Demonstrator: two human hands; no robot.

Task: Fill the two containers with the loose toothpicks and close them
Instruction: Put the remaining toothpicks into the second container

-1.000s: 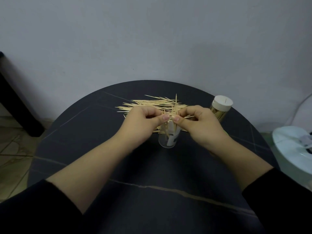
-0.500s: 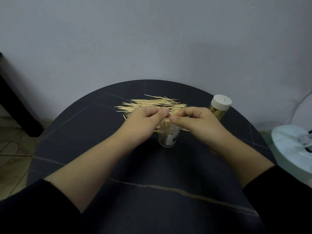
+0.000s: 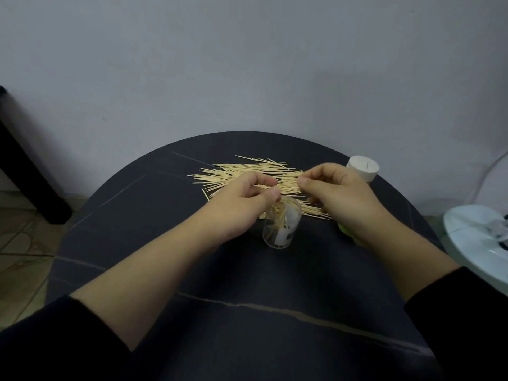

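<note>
Hands over a clear plastic container [image 3: 280, 229] on a dark round tabletop [image 3: 165, 243].
Left hand [image 3: 242, 200] pinches pale wooden toothpicks [image 3: 275, 215] at its mouth; right hand [image 3: 339, 195] curled, hold unclear.

Round dark bench [image 3: 165, 243], pale veins across top. Grey wall [image 3: 247, 64] behind far edge. Dark furniture leg [image 3: 33, 174] on tiled floor [image 3: 22, 243], left. Pale round appliance [image 3: 472, 237] beyond right edge.
</note>
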